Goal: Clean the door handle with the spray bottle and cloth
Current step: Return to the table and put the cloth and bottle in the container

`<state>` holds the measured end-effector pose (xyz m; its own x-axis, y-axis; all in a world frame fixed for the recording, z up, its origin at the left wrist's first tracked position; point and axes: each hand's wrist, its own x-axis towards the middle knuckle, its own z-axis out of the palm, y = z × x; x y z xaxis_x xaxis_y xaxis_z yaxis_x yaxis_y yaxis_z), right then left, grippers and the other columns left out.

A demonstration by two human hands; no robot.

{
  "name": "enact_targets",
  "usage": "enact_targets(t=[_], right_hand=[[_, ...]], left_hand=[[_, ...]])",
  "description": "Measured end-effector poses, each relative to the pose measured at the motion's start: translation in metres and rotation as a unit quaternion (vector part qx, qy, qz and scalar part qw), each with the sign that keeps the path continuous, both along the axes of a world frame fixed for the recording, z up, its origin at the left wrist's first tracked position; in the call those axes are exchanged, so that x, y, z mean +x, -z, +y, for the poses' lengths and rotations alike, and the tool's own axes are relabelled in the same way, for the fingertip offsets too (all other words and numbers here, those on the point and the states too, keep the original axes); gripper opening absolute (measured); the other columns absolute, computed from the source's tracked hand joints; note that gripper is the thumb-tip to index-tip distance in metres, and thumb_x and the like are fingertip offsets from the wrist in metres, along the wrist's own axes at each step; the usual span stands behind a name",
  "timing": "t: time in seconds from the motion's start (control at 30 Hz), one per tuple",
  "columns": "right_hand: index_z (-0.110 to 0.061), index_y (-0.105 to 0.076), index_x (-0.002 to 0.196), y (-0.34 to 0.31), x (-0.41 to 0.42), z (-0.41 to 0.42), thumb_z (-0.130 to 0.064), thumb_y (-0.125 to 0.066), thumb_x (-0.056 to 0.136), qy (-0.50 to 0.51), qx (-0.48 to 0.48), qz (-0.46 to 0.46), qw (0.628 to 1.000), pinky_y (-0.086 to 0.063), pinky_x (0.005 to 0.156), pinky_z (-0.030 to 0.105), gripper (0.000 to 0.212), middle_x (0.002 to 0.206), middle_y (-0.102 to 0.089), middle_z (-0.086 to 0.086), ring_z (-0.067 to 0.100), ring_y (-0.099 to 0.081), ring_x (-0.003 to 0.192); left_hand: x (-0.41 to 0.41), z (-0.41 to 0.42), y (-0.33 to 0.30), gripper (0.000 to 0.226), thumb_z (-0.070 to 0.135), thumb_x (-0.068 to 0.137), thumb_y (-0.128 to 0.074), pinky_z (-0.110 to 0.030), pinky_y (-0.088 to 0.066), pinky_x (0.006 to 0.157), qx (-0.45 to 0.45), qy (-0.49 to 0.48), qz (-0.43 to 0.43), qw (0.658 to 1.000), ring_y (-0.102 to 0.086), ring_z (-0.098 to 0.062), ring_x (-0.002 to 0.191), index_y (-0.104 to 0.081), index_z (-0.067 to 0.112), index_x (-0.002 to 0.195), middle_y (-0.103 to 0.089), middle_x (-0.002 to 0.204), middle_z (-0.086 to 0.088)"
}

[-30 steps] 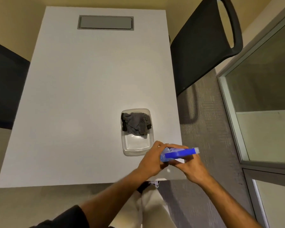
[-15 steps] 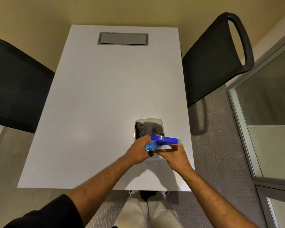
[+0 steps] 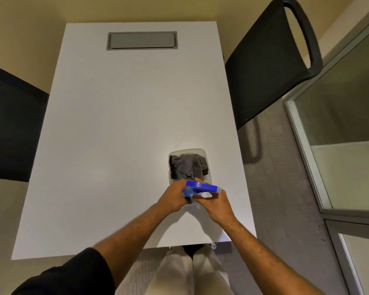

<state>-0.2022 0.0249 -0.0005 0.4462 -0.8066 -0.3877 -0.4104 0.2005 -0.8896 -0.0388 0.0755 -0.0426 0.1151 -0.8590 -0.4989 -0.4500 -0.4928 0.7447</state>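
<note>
Both your left hand [image 3: 175,195] and right hand [image 3: 214,202] grip the spray bottle [image 3: 200,188] directly over the clear tray [image 3: 207,158], probably steadying it. The cloth [image 3: 188,166] lies inside that tray, ungripped.

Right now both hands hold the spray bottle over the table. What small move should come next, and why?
Probably free one hand and take the grey cloth from the clear container. Both the left hand and the right hand grip the spray bottle just above that container, the cloth lies untouched inside it, and cleaning the handle needs both.
</note>
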Motion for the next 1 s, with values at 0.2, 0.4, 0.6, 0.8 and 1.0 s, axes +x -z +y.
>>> enact_targets(t=[0.2,0.4,0.6,0.8,1.0], right_hand=[[-0.057,-0.056,0.12,0.0,0.004,0.005,-0.03,-0.082,0.08,0.0,0.03,-0.013,0.999,-0.055,0.076,0.011,0.054,0.114,-0.066,-0.02,0.002,-0.068,0.101],[-0.038,-0.064,0.119,-0.017,-0.013,-0.005,0.004,-0.075,0.081,0.024,0.002,-0.061,0.998,-0.056,0.087,0.02,0.058,0.116,-0.072,-0.017,0.008,-0.066,0.113],[-0.038,-0.077,0.098,-0.033,-0.018,-0.02,0.011,-0.066,0.086,-0.029,0.019,-0.06,0.998,-0.056,0.08,0.018,0.052,0.101,-0.077,-0.01,0.009,-0.072,0.098],[-0.026,-0.076,0.104,-0.027,-0.015,-0.025,0.005,-0.057,0.094,-0.044,0.018,-0.055,0.997,-0.06,0.084,0.032,0.038,0.099,-0.076,0.001,0.023,-0.072,0.094],[-0.039,-0.071,0.117,-0.032,-0.026,-0.017,-0.006,-0.065,0.093,-0.015,0.022,-0.05,0.998,-0.059,0.083,0.024,0.041,0.108,-0.075,-0.011,0.014,-0.071,0.102]], left_hand=[[0.004,0.002,0.005,0.051,0.02,0.089,-0.076,-0.032,-0.047,0.104,-0.015,0.012,0.015,1.0,-0.064,-0.028,0.118,-0.06,0.007,0.136,-0.068,0.13,-0.015],[0.008,0.002,0.003,0.055,0.015,0.086,-0.079,-0.034,-0.047,0.105,-0.015,0.029,0.002,0.999,-0.063,-0.026,0.119,-0.06,0.011,0.138,-0.067,0.133,-0.011],[0.009,0.004,0.005,0.052,0.012,0.087,-0.077,-0.041,-0.051,0.104,-0.013,0.018,0.006,1.0,-0.064,-0.029,0.116,-0.06,0.009,0.137,-0.068,0.131,-0.014],[0.006,0.005,0.008,0.054,0.009,0.086,-0.078,-0.047,-0.05,0.108,-0.023,0.023,0.011,0.999,-0.063,-0.032,0.118,-0.06,0.011,0.137,-0.067,0.132,-0.015],[0.012,0.005,-0.004,0.072,0.009,0.079,-0.083,-0.049,-0.049,0.108,-0.015,0.059,0.004,0.998,-0.061,-0.031,0.122,-0.054,0.013,0.144,-0.064,0.137,-0.013]])
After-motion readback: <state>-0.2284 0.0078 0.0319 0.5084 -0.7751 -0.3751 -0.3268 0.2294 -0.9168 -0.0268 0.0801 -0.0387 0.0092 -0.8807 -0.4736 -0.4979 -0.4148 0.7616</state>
